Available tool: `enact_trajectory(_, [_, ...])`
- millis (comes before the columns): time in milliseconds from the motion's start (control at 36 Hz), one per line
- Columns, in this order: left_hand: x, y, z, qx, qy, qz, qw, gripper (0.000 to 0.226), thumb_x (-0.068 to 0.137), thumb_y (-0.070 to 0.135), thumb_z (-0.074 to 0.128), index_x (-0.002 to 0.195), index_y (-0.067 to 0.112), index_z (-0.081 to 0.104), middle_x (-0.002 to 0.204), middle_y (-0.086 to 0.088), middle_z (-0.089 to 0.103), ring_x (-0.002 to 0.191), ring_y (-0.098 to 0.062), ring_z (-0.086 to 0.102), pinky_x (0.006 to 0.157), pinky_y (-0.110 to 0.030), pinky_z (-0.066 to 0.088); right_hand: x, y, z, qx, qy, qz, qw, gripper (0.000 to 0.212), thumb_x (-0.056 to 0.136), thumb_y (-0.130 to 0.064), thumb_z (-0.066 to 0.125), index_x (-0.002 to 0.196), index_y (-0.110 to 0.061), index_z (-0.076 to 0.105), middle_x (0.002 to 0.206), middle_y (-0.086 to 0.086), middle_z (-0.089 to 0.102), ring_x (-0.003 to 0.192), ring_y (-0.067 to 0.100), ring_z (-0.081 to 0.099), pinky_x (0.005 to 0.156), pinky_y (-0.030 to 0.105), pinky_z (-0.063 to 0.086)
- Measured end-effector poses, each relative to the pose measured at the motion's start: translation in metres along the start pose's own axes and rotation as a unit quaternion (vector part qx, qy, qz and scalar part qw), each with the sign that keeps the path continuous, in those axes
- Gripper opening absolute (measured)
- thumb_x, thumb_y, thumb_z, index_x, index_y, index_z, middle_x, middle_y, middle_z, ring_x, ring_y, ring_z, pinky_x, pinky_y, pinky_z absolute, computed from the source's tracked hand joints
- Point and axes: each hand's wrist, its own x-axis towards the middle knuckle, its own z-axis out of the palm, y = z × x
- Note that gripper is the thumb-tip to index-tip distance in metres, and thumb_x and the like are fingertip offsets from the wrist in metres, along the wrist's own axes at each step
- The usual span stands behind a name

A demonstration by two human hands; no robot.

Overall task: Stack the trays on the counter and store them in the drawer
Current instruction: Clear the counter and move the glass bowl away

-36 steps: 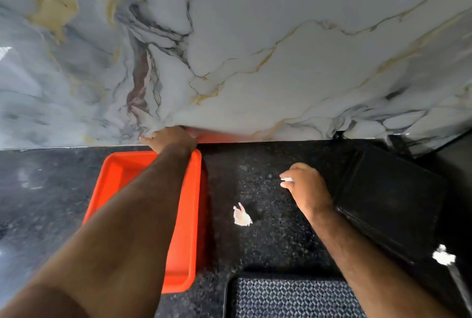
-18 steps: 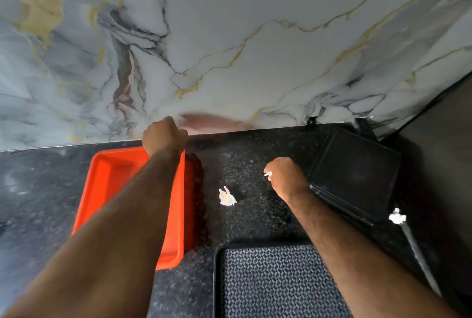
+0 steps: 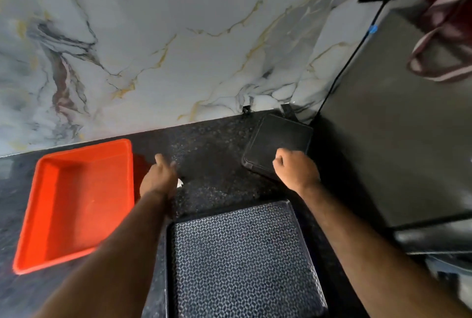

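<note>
Three trays lie apart on the black speckled counter [image 3: 209, 154]. An orange tray [image 3: 76, 202] sits at the left. A black tray with a woven pattern [image 3: 245, 261] lies nearest me in the middle. A small plain black tray [image 3: 278, 144] rests in the back right corner. My left hand [image 3: 159, 177] hovers over bare counter just right of the orange tray, fingers loosely apart, holding nothing. My right hand [image 3: 296, 170] is curled in a loose fist over the near edge of the small black tray, with nothing seen in it.
A white scrap [image 3: 180, 182] lies on the counter beside my left hand. A marble backsplash [image 3: 178, 44] rises behind. A dark appliance side [image 3: 398, 126] walls off the right, with a maroon cloth [image 3: 449, 23] hanging above it.
My left hand left the orange tray's far edge and moved right, onto the bare counter. My right hand shifted right to the small black tray. The view swung right.
</note>
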Motion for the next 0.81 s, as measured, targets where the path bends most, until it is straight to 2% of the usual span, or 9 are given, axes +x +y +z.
enact_trajectory(56, [-0.008, 0.0, 0.011, 0.04, -0.014, -0.027, 0.999, 0.059, 0.09, 0.069, 0.033, 0.109, 0.014, 0.036, 0.112, -0.03, 0.061, 0.104, -0.049, 0.061, 0.078, -0.049, 0.044, -0.009, 0.029, 0.002, 0.0, 0.043, 0.025, 0.999, 0.018, 0.084, -0.032, 0.058, 0.088, -0.014, 0.058, 0.081, 0.013, 0.072, 0.077, 0.037, 0.069, 0.056, 0.03, 0.037])
enact_trajectory(111, [-0.014, 0.001, 0.022, 0.078, -0.033, -0.037, 0.996, 0.07, 0.087, 0.073, 0.04, 0.121, 0.012, 0.038, 0.118, -0.029, 0.058, 0.11, -0.049, 0.058, 0.084, -0.05, 0.046, -0.015, 0.057, 0.006, -0.004, 0.062, 0.045, 0.997, 0.025, 0.083, -0.033, 0.062, 0.094, -0.012, 0.054, 0.084, 0.014, 0.072, 0.08, 0.037, 0.069, 0.056, 0.033, 0.042])
enact_trajectory(167, [-0.02, 0.003, 0.036, 0.098, -0.051, -0.028, 0.993, 0.056, 0.092, 0.058, 0.049, 0.121, 0.01, 0.039, 0.119, -0.03, 0.056, 0.112, -0.05, 0.055, 0.087, -0.051, 0.046, -0.021, 0.083, 0.013, -0.026, 0.045, 0.061, 0.997, 0.033, 0.085, -0.033, 0.063, 0.106, -0.01, 0.053, 0.098, 0.015, 0.071, 0.093, 0.037, 0.068, 0.066, 0.038, 0.052])
enact_trajectory(250, [-0.027, 0.004, 0.051, 0.111, -0.03, 0.001, 0.993, 0.033, 0.098, 0.033, 0.049, 0.112, 0.003, 0.043, 0.115, -0.033, 0.057, 0.11, -0.052, 0.053, 0.087, -0.054, 0.044, -0.027, 0.113, 0.024, -0.054, 0.009, 0.059, 0.997, 0.053, 0.087, -0.039, 0.066, 0.131, -0.014, 0.049, 0.114, 0.016, 0.067, 0.107, 0.038, 0.063, 0.08, 0.043, 0.055])
enact_trajectory(333, [-0.034, 0.01, 0.054, 0.095, -0.012, 0.012, 0.995, 0.023, 0.099, 0.029, 0.045, 0.098, 0.006, 0.043, 0.112, -0.033, 0.06, 0.108, -0.051, 0.056, 0.084, -0.052, 0.044, -0.025, 0.126, 0.029, -0.069, -0.018, 0.028, 0.997, 0.063, 0.088, -0.045, 0.066, 0.142, -0.022, 0.045, 0.116, 0.016, 0.065, 0.109, 0.036, 0.061, 0.083, 0.042, 0.054])
enact_trajectory(472, [-0.048, 0.035, 0.061, 0.064, 0.035, 0.044, 0.996, 0.031, 0.101, 0.036, 0.041, 0.085, 0.011, 0.036, 0.105, -0.033, 0.063, 0.099, -0.051, 0.06, 0.071, -0.046, 0.039, -0.014, 0.134, 0.03, -0.089, -0.039, -0.026, 0.995, 0.044, 0.09, -0.04, 0.064, 0.13, -0.023, 0.059, 0.111, 0.012, 0.064, 0.105, 0.034, 0.061, 0.085, 0.041, 0.055])
enact_trajectory(611, [-0.073, 0.072, 0.081, 0.041, 0.053, 0.077, 0.995, 0.032, 0.101, 0.038, 0.042, 0.084, 0.012, 0.035, 0.1, -0.033, 0.063, 0.093, -0.052, 0.06, 0.067, -0.042, 0.033, -0.005, 0.145, 0.036, -0.098, -0.061, -0.073, 0.991, 0.025, 0.092, -0.032, 0.064, 0.104, -0.011, 0.067, 0.107, 0.012, 0.064, 0.102, 0.032, 0.061, 0.086, 0.038, 0.049])
enact_trajectory(722, [-0.102, 0.104, 0.103, 0.004, 0.017, 0.096, 0.995, 0.028, 0.101, 0.037, 0.036, 0.084, 0.016, 0.032, 0.098, -0.026, 0.061, 0.089, -0.047, 0.059, 0.067, -0.038, 0.034, -0.014, 0.156, 0.037, -0.061, -0.067, -0.113, 0.989, 0.026, 0.097, -0.029, 0.058, 0.108, -0.006, 0.063, 0.115, 0.014, 0.06, 0.106, 0.033, 0.061, 0.092, 0.039, 0.047])
enact_trajectory(806, [-0.136, 0.136, 0.118, -0.044, -0.037, 0.117, 0.991, 0.026, 0.098, 0.037, 0.029, 0.081, 0.018, 0.029, 0.091, -0.019, 0.057, 0.083, -0.038, 0.055, 0.07, -0.037, 0.035, -0.036, 0.168, 0.032, -0.019, -0.021, -0.129, 0.991, 0.024, 0.1, -0.027, 0.053, 0.106, -0.005, 0.06, 0.113, 0.015, 0.06, 0.096, 0.035, 0.066, 0.08, 0.041, 0.051])
